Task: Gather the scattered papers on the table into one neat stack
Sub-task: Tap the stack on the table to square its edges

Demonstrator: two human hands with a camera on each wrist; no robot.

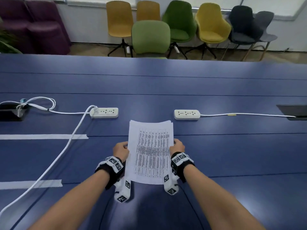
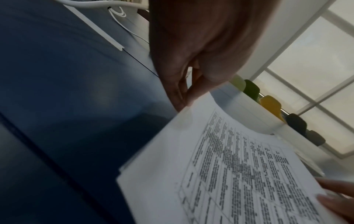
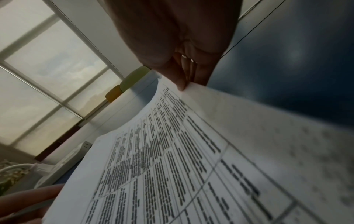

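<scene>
White paper, thin and bendy: that is what I have. The papers (image 1: 150,151) are all in one stack now, lifted a bit over the blue table (image 1: 232,146), right in front of me at 12 o'clock. My left hand (image 1: 121,151) pinches the stack's 9 o'clock edge, and my right hand (image 1: 177,145) pinches the 3 o'clock edge. My fingers are curled on the paper, thumbs on top.

I think the stack is light. It is soft too, because the far end at 12 o'clock droops and curls. The sheets look smooth, so they could slide on each other and fan out. At the far end some edges do not line up yet.

Holding both long sides near the middle feels right to me. If I held one corner, it would flop. I should not squeeze hard, or the paper will crease. Two plug strips (image 1: 104,112) sit past the stack, at 11 and 1 o'clock, well apart from it.
</scene>
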